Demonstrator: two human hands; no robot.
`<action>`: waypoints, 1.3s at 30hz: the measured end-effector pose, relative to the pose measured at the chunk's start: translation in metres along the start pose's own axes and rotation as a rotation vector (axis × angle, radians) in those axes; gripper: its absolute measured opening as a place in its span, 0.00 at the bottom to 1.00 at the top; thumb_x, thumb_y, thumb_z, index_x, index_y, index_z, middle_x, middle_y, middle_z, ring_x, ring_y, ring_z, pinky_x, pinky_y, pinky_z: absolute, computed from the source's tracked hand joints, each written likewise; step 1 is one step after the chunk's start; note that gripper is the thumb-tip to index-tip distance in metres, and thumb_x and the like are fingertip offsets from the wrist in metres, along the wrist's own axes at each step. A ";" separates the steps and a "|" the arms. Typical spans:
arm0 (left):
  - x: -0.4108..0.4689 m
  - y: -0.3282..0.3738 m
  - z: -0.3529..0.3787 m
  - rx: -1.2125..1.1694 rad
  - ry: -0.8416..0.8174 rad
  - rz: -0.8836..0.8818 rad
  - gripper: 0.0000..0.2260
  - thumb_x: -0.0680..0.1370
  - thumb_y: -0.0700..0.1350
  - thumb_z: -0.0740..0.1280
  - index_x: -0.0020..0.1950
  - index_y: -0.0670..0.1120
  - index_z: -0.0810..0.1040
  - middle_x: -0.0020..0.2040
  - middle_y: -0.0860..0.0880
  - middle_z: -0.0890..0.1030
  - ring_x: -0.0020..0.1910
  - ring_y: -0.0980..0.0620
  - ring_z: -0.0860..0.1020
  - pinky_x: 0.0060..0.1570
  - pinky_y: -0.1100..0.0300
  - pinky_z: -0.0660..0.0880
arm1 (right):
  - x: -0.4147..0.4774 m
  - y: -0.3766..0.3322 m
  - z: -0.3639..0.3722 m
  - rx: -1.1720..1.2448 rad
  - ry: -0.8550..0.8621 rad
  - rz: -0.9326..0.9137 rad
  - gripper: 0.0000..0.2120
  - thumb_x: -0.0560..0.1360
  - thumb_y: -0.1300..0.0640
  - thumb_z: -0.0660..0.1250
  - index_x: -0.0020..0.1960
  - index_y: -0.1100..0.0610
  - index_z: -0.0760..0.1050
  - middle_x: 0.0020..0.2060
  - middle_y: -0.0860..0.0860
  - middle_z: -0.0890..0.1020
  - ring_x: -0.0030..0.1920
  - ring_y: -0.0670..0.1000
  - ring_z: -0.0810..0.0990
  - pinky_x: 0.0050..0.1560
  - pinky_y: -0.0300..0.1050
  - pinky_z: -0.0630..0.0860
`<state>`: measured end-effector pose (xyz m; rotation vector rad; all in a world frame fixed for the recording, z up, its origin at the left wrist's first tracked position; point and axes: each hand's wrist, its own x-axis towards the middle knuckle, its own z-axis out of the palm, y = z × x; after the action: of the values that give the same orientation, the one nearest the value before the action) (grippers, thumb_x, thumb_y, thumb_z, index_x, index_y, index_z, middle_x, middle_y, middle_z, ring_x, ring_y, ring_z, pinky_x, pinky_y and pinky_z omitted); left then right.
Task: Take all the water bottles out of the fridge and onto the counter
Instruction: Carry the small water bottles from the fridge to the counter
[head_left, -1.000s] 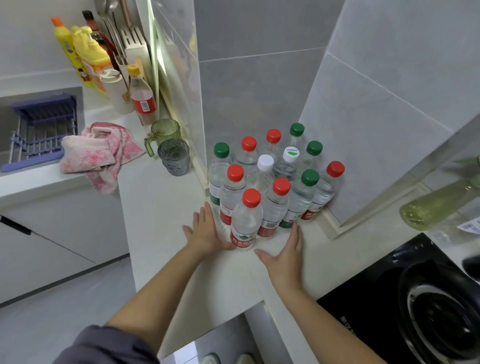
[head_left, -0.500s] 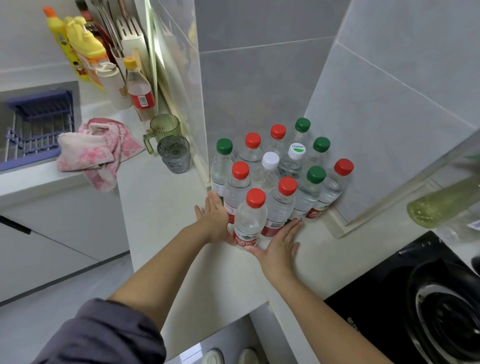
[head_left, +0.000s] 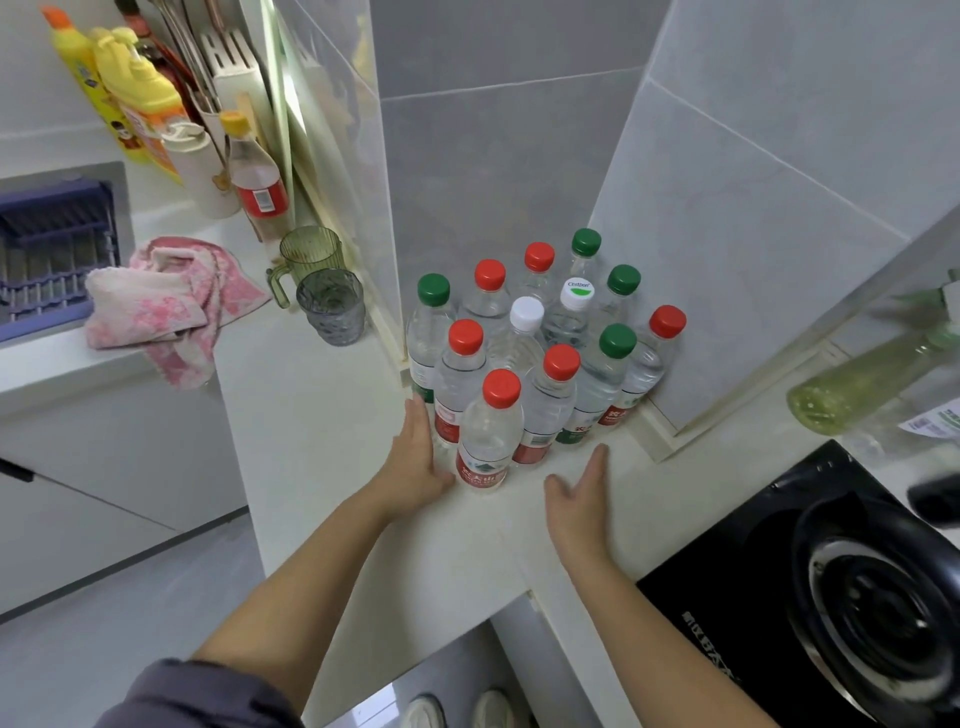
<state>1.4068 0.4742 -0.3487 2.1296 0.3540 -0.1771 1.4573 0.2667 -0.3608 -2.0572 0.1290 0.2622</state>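
A pale kitchen desk (head_left: 322, 426) runs into a corner of grey tiled wall (head_left: 753, 182), and the water bottles (head_left: 566, 400) stand there in a tight upright bunch, pushed back against the tiles. There are twelve clear bottles, all capped: six in red, four in green, one in plain white and one in white with a green mark. The front bottle (head_left: 488, 436), red-capped with a red label, stands nearest the desk's edge. The left hand (head_left: 415, 462) lies against the left side of the bunch with straight fingers, its palm touching the bottles at the front left and gripping nothing. The right hand (head_left: 579, 499) rests flat on the desk just in front of the bunch on the right, fingers straight and close together, its tips near the bottles but not touching them. To the left of the bottles, near the wall's edge, a grey glass (head_left: 332, 312) stands just in front of a green mug (head_left: 306, 260). Farther left a pink towel (head_left: 171, 301) hangs over the desk's edge, beside a blue dish rack (head_left: 52, 249). Behind these stand yellow cleaning bottles (head_left: 140, 98). To the right a black stove (head_left: 831, 571) is set into the desk, with a green spray bottle (head_left: 862, 384) beyond it, blurred. Pale shoes (head_left: 457, 709) show on the floor below.
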 end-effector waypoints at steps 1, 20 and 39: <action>-0.004 0.001 0.003 -0.124 0.047 0.001 0.44 0.77 0.38 0.66 0.78 0.45 0.34 0.79 0.51 0.39 0.79 0.51 0.43 0.75 0.60 0.44 | 0.003 -0.003 -0.001 0.082 0.063 0.041 0.35 0.79 0.65 0.59 0.80 0.61 0.45 0.80 0.56 0.50 0.79 0.52 0.51 0.76 0.40 0.48; 0.048 0.042 0.034 -1.180 0.580 0.038 0.47 0.63 0.77 0.64 0.73 0.49 0.66 0.70 0.48 0.73 0.71 0.48 0.69 0.74 0.46 0.61 | 0.049 -0.060 0.062 0.989 0.614 -0.181 0.30 0.78 0.55 0.51 0.79 0.57 0.56 0.77 0.53 0.63 0.75 0.51 0.66 0.75 0.52 0.63; 0.042 0.039 0.031 -1.016 0.638 -0.081 0.29 0.77 0.59 0.53 0.75 0.47 0.62 0.74 0.47 0.68 0.72 0.48 0.67 0.73 0.51 0.62 | 0.043 -0.047 0.052 0.826 0.552 -0.105 0.30 0.78 0.56 0.51 0.79 0.53 0.54 0.78 0.49 0.61 0.76 0.47 0.62 0.75 0.44 0.60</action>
<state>1.4595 0.4358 -0.3462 1.1086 0.7138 0.5497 1.5019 0.3363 -0.3548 -1.2557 0.3930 -0.3834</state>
